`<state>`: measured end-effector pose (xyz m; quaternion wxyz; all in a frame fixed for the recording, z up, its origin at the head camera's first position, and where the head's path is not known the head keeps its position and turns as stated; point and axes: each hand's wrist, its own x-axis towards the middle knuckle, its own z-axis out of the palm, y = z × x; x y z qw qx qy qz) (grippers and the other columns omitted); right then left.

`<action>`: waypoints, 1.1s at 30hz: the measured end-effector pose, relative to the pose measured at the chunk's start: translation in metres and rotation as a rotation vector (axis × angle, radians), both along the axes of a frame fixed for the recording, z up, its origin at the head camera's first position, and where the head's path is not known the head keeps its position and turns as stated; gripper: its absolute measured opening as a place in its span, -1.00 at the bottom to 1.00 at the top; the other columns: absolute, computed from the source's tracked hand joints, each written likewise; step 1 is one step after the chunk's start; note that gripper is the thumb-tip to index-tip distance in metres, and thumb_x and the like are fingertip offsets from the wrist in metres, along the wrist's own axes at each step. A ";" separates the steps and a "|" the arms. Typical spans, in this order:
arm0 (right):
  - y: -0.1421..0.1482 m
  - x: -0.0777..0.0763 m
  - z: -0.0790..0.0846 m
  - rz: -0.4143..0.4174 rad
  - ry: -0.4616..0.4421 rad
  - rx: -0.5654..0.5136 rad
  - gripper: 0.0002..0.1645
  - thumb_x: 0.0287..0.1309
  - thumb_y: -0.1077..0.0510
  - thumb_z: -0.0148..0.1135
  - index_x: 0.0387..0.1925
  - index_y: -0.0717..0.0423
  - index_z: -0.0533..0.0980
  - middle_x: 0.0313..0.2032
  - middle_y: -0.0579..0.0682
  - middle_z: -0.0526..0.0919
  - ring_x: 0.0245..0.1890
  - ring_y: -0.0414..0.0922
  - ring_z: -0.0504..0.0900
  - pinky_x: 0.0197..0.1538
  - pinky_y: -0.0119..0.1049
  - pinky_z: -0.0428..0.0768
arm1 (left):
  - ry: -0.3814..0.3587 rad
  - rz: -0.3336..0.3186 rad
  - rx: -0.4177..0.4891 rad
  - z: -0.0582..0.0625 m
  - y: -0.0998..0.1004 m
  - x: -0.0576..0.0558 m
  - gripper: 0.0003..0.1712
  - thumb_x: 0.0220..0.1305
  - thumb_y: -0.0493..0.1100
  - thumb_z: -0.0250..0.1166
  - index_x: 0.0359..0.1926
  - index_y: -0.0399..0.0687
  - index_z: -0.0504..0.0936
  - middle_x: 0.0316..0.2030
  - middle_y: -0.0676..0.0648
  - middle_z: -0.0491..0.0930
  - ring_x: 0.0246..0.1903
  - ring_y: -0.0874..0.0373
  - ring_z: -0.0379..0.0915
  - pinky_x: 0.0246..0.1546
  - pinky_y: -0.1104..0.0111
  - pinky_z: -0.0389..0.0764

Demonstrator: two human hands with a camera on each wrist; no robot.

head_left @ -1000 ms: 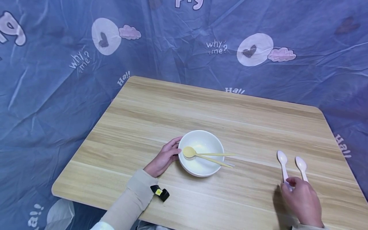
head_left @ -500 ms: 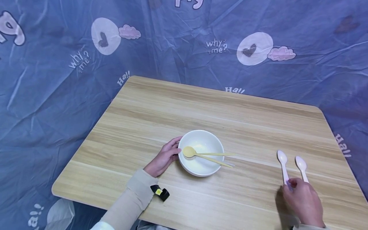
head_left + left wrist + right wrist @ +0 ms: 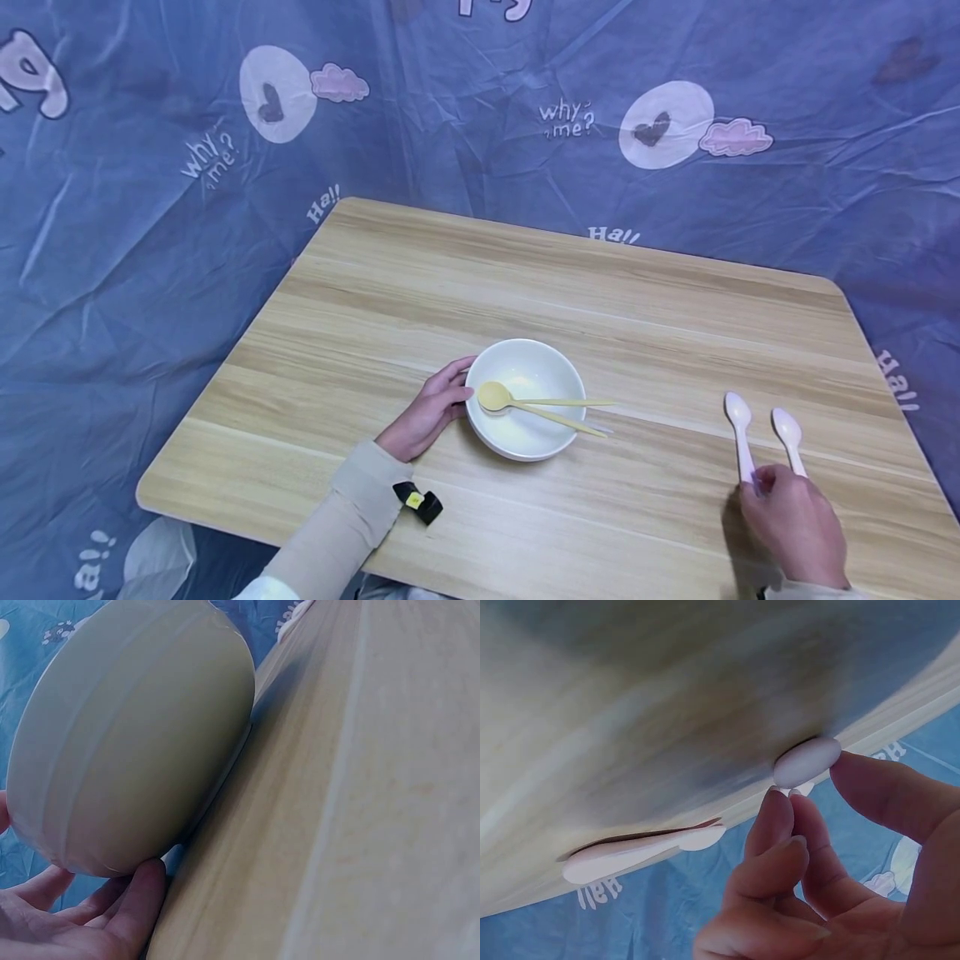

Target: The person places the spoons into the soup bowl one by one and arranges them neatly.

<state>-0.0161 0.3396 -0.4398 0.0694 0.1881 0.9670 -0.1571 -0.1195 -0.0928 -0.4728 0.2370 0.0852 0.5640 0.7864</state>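
Observation:
My left hand (image 3: 427,410) holds the white bowl (image 3: 536,371) by its left side, the thumb at the rim and the fingers against the outer wall. In the left wrist view the bowl's wall (image 3: 142,742) rises from the fingertips. Across the bowl lies a yellow spoon (image 3: 493,397), its handle passing over the right rim. On the right, my right hand (image 3: 798,525) pinches the handle end of a white spoon (image 3: 738,412) lying on the table. The right wrist view shows thumb and fingertips around that spoon's handle end (image 3: 808,761).
A second white spoon (image 3: 786,427) lies just right of the pinched one, its handle partly behind my hand. A thin yellow stick (image 3: 600,403) also crosses the bowl's right rim. The wooden table (image 3: 420,275) meets a blue printed curtain (image 3: 465,108) at the back.
My right hand has shifted slightly to the right along the end of the white spoon's handle. The left hand and the bowl have stayed put.

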 end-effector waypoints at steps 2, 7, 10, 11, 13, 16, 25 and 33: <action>0.000 -0.001 0.001 -0.001 -0.008 0.002 -0.56 0.05 0.10 0.17 -0.11 0.38 0.50 -0.23 0.39 0.60 -0.36 0.22 0.56 -0.47 -0.13 0.39 | -0.001 0.000 0.001 0.000 0.000 0.000 -0.30 0.26 -0.27 0.01 0.41 -0.22 0.07 0.33 -0.33 0.19 0.14 0.04 0.33 -0.05 0.35 0.49; 0.000 -0.003 0.002 -0.006 -0.027 0.005 -0.57 0.05 0.10 0.16 -0.13 0.37 0.50 -0.25 0.38 0.60 -0.40 0.19 0.56 -0.51 -0.14 0.38 | 0.002 -0.001 0.003 0.000 0.000 -0.001 -0.30 0.26 -0.27 0.02 0.41 -0.22 0.06 0.34 -0.32 0.18 0.18 -0.01 0.30 -0.03 0.34 0.49; 0.000 -0.004 0.002 -0.008 -0.024 0.012 -0.59 0.05 0.10 0.15 -0.16 0.37 0.51 -0.30 0.36 0.61 -0.44 0.15 0.55 -0.53 -0.16 0.36 | 0.000 -0.001 0.002 0.001 0.000 -0.001 -0.29 0.26 -0.26 0.02 0.41 -0.23 0.05 0.36 -0.31 0.15 0.21 -0.04 0.26 -0.01 0.34 0.48; 0.000 -0.004 0.002 -0.008 -0.018 0.016 -0.60 0.04 0.10 0.15 -0.18 0.37 0.51 -0.32 0.35 0.61 -0.45 0.14 0.55 -0.54 -0.17 0.35 | -0.001 -0.001 0.001 0.001 0.000 -0.001 -0.29 0.26 -0.26 0.02 0.41 -0.23 0.05 0.36 -0.31 0.15 0.22 -0.04 0.26 -0.01 0.34 0.49; 0.001 -0.005 0.001 -0.011 -0.010 0.023 -0.61 0.03 0.11 0.15 -0.21 0.36 0.52 -0.36 0.33 0.61 -0.47 0.13 0.54 -0.56 -0.17 0.34 | -0.002 0.000 -0.001 0.001 0.000 -0.001 -0.29 0.25 -0.26 0.02 0.41 -0.23 0.05 0.36 -0.31 0.15 0.22 -0.05 0.25 -0.01 0.34 0.49; 0.001 -0.005 0.000 -0.011 0.004 0.035 -0.64 0.01 0.11 0.14 -0.24 0.35 0.53 -0.38 0.34 0.60 -0.49 0.14 0.54 -0.57 -0.16 0.34 | 0.001 -0.002 -0.002 0.001 0.000 -0.001 -0.29 0.25 -0.26 0.03 0.41 -0.22 0.07 0.35 -0.32 0.17 0.20 -0.04 0.27 -0.03 0.34 0.49; 0.001 -0.007 -0.001 -0.018 -0.001 0.051 -0.64 -0.04 0.12 0.14 -0.26 0.34 0.52 -0.38 0.38 0.58 -0.48 0.20 0.53 -0.57 -0.09 0.35 | 0.009 -0.006 -0.003 0.000 0.000 -0.001 -0.29 0.24 -0.25 0.04 0.40 -0.21 0.08 0.32 -0.34 0.20 0.20 -0.07 0.27 -0.02 0.33 0.48; 0.001 -0.008 0.000 -0.031 -0.046 0.030 -0.62 -0.01 0.12 0.12 -0.18 0.31 0.51 -0.32 0.39 0.58 -0.45 0.20 0.53 -0.54 -0.03 0.38 | 0.017 -0.008 -0.010 0.001 -0.001 0.000 -0.29 0.25 -0.24 0.03 0.41 -0.21 0.07 0.33 -0.33 0.18 0.21 -0.08 0.26 -0.02 0.34 0.48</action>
